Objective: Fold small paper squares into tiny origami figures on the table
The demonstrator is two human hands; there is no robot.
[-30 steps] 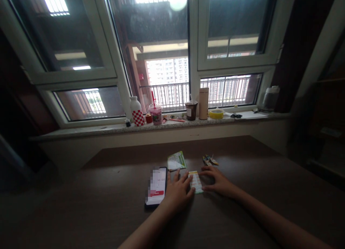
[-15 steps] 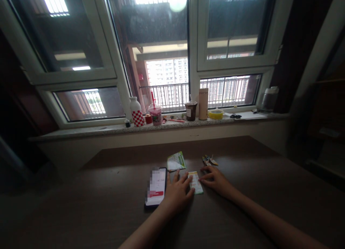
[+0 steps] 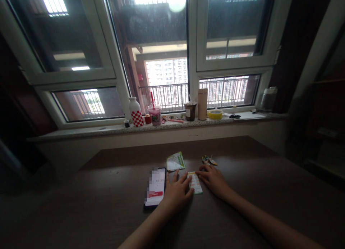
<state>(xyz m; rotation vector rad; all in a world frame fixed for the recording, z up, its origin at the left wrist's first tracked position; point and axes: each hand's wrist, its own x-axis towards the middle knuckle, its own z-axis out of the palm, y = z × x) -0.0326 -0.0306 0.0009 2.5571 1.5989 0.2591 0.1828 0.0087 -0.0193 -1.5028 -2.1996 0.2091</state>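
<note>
A small folded paper with green and yellow print lies flat on the dark table. My left hand rests on its left edge with fingers stretched out flat. My right hand lies at its right and upper edge, fingertips pressing on the top corner, fingers partly curled. A phone with a lit screen lies just left of my left hand. A second green printed paper lies beyond the phone, and a small folded paper figure sits beyond my right hand.
A stone windowsill runs behind the table, bearing a red-checked bottle, a pink drink cup, a dark cup, a tan flask, a yellow tape roll, scissors and a kettle.
My right hand has slid left and up along the paper's right edge to its top corner. My left hand has stayed in place.
</note>
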